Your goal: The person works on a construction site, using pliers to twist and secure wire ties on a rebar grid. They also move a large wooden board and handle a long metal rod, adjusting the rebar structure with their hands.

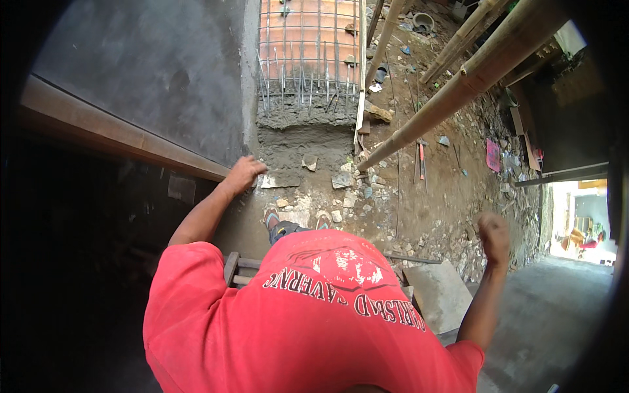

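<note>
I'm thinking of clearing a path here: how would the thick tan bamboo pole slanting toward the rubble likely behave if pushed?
The thick tan bamboo pole looks stiff, spanning a long slant without visible sag. Its jointed stem is probably hollow, so perhaps light for its length. Being round and slanted, it might swing or roll if loose; whether it's fixed isn't clear.

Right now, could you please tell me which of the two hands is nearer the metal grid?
The left hand, beside the grey mortar below the metal grid; the right hand is out far to the right.
</note>
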